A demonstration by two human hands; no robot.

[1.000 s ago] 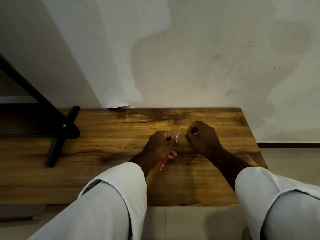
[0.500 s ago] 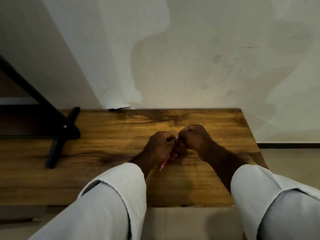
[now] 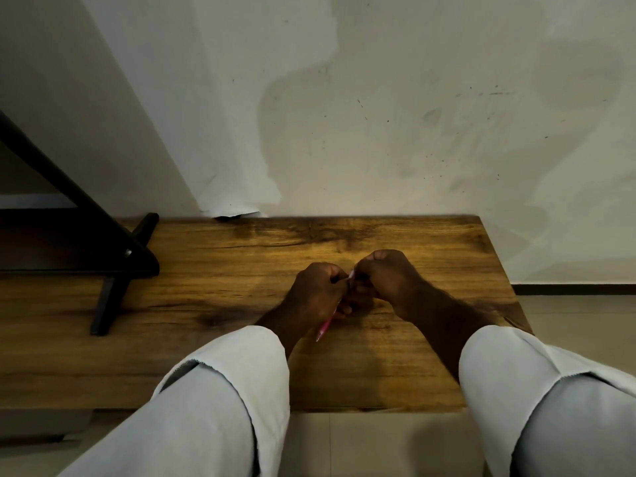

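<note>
- Where the view lies nearest, white sleeves (image 3: 220, 390) come in at 7 and 5 o'clock, with bare forearms beyond the cuffs.
- Slanted in the left hand (image 3: 315, 294), the pink pen (image 3: 324, 328) pokes its lower end out toward 7 o'clock above the wooden table (image 3: 430, 356); its pale upper tip points to 1 o'clock.
- Left hand: fingers curled tight together round the barrel.
- Right hand (image 3: 385, 280), at 3 o'clock of the left and touching it: fingers curled in, thumb and fingertips pinching at the pen's upper tip. Whether anything else sits between them I cannot tell.
- Black stand (image 3: 113, 270) rests on the table at 9 o'clock, well apart from the hands.
- Stained pale wall (image 3: 378, 115) rises at 12 o'clock.
</note>
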